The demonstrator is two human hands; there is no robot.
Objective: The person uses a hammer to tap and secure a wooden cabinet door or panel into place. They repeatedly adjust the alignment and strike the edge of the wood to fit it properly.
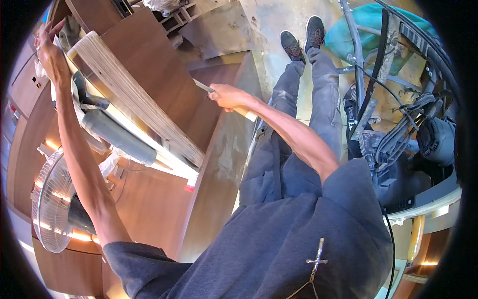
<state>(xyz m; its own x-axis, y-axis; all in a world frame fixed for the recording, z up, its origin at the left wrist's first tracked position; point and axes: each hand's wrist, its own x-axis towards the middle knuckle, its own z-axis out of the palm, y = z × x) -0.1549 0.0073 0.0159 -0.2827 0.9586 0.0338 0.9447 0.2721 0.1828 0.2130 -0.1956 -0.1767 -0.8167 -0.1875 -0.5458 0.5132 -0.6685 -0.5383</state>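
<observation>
My right hand is closed around a narrow, flat strip. One thin end points away from me toward the brown boards, and a pale end shows below my fist; its exact kind is unclear. At the far left, my left hand reaches out with fingers apart, beside the end of a long stack of pale strips. I cannot make out anything in it. Between my arms, a brown wood-look panel lies next to that stack.
A grey roll and a bright lit strip lie left of the stack. A wire-caged fan stands beside my left forearm. On the right are a metal frame, bundled cables and teal cloth. A worn board lies ahead.
</observation>
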